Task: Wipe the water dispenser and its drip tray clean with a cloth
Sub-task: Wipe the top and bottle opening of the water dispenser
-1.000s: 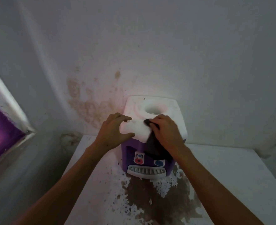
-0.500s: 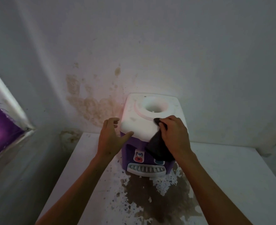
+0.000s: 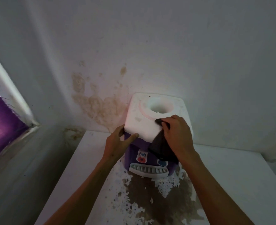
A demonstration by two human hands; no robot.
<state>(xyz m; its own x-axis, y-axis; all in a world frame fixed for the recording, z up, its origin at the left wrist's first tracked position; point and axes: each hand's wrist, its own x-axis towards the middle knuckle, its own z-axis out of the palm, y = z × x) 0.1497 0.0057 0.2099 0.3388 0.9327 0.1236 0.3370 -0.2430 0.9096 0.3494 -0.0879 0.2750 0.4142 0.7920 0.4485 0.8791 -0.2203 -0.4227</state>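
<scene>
A small purple water dispenser [image 3: 150,127] with a white top stands on a stained white counter [image 3: 231,184] against the wall. The right hand [image 3: 177,135] grasps a dark cloth [image 3: 160,145] against the top's front right edge; the bottle well lies just beyond its fingers. The left hand [image 3: 116,146] braces the front left corner, fingers released. The drip tray [image 3: 148,170] sits below both hands, unobstructed, nearer the right hand.

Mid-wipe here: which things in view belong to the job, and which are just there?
Job:
- white-topped purple plastic water dispenser
- its white slotted drip tray
- dark grey cloth, gripped by right hand
- left hand, bracing the dispenser's corner

Just there:
- white stained tabletop
- purple curtain
- stained white wall
</scene>
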